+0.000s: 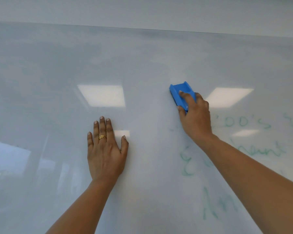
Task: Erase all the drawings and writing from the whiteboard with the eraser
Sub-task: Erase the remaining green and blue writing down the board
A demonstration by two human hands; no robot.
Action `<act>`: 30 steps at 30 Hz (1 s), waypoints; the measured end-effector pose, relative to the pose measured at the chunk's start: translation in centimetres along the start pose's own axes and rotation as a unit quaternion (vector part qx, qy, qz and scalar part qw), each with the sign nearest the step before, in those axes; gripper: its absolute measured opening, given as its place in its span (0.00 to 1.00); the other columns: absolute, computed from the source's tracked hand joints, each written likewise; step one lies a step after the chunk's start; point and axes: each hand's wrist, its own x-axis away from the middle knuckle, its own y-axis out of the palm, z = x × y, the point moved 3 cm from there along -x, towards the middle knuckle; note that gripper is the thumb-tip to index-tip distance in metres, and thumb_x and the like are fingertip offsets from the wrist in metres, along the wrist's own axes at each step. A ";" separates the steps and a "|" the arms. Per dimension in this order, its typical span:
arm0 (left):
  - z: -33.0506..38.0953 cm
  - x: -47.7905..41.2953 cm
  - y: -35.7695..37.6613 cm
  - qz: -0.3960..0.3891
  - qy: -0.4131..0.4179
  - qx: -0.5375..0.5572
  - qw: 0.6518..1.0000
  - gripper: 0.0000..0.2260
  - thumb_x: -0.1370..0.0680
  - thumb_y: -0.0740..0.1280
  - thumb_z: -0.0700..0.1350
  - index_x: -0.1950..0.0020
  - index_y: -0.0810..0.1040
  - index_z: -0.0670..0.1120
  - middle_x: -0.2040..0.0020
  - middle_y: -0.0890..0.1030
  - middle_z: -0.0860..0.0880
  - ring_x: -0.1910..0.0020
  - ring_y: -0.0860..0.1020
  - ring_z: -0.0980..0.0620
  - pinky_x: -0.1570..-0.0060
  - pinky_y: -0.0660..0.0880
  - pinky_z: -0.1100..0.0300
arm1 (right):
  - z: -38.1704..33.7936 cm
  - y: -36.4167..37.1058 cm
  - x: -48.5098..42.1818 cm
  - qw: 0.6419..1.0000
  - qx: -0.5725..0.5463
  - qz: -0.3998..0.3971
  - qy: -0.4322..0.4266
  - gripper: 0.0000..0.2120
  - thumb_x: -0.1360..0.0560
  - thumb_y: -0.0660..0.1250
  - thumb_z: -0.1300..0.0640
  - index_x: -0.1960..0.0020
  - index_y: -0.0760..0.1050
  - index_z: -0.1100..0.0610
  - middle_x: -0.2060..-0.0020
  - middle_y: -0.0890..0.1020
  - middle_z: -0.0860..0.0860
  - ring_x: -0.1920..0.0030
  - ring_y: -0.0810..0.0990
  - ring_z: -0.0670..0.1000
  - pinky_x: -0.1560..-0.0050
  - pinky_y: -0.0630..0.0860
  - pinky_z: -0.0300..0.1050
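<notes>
A: Nearest you, both bare forearms stretch up onto the whiteboard [57, 73], the left one from bottom centre and the right one from the lower right corner.

B: Faint green writing [210, 205], pale and smeared, sits just beside your right forearm. The arm covers part of it.

A: Your left grip [107, 154] is wide. The palm lies flat on the board, the four fingers are straight and close together, and the thumb is spread to the right. It holds nothing. One finger wears a gold ring [102, 137].

B: Your right grip [195, 117] is higher and to the right, well apart from the left. It is wrapped around the blue eraser [179, 89], with the thumb on the eraser's left side, the index finger along its top and the other fingers curled over the right side.

A: The eraser lies against the board with its long side running upward, tilted a little left, above the top line of writing. More green letters run to the right of your wrist. They look something like "00's", and the rest is too smudged to read.

B: Farther up, the glossy surface shows bright square light reflections [101, 95], one on each side of the eraser.

A: Farthest off, the board's top edge [142, 29] runs straight across, with a plain pale wall [142, 10] above it.
</notes>
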 end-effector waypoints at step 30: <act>4.2 -0.6 -0.8 -0.010 0.159 -0.032 0.987 0.26 0.25 0.53 0.52 0.32 0.70 0.40 0.28 0.67 0.42 0.29 0.64 0.42 0.31 0.54 0.50 | 1.2 0.1 3.2 0.994 -0.040 0.011 -0.100 0.23 0.32 0.64 0.57 0.38 0.75 0.57 0.43 0.76 0.64 0.54 0.76 0.64 0.53 0.77 0.55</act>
